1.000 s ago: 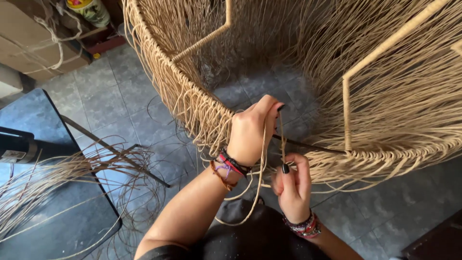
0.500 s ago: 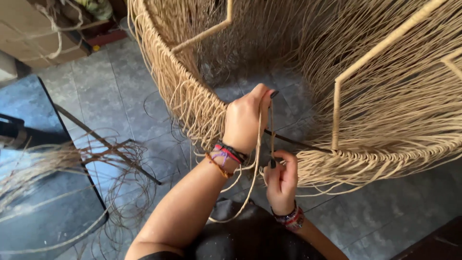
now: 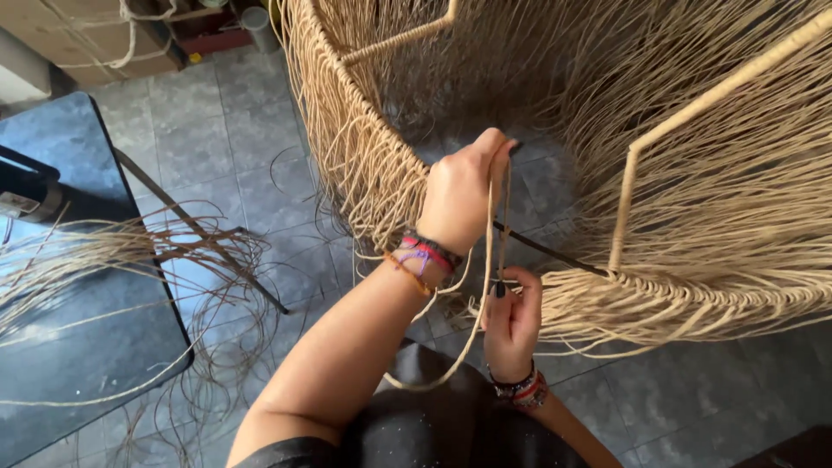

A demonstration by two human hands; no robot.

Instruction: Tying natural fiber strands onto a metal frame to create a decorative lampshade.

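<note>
While left hand pinches the rattan strand taut w/ right hand gripping it at 6 o'clock, slack could snag neighbouring frame strands.

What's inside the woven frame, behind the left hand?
Behind the left hand, the woven frame shows grey floor tiles through hanging strands, plus a dark rod crossing. The hand and dense cords cover the rest, so the rod's near end is hidden.
</note>
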